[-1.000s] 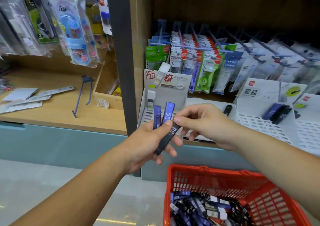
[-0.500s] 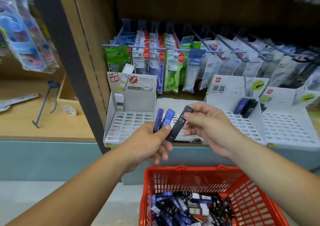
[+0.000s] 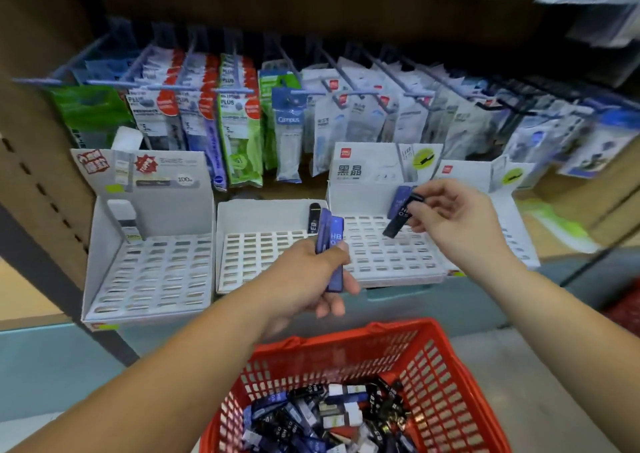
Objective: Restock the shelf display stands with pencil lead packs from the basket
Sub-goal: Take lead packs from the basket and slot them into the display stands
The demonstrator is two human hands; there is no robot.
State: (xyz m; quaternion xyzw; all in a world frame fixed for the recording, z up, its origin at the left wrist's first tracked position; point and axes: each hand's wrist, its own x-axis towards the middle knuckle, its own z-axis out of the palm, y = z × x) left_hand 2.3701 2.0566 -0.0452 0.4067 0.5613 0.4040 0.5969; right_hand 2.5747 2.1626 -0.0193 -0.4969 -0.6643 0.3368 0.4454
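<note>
My left hand point(image 3: 311, 279) grips two blue pencil lead packs point(image 3: 332, 244) upright in front of the middle white display stand point(image 3: 256, 255). My right hand point(image 3: 457, 224) pinches a black lead pack point(image 3: 400, 218) by its top, tilted, over the slotted tray of the third stand point(image 3: 381, 258). A blue pack point(image 3: 398, 199) stands in that stand's back row. One black pack point(image 3: 313, 217) stands in the middle stand. The red basket point(image 3: 450, 383) below holds several blue, black and white lead packs point(image 3: 322, 418).
A left stand point(image 3: 149, 272) holds a white pack at its back corner. A fourth stand point(image 3: 512, 217) sits at the right, behind my right hand. Bagged stationery hangs on hooks point(image 3: 242, 120) behind the stands. A wooden shelf wall point(image 3: 38, 175) rises at the left.
My right hand has drawn the black pack out of my left hand and carried it right, over the third stand. The view has shifted right and closer to the stands.
</note>
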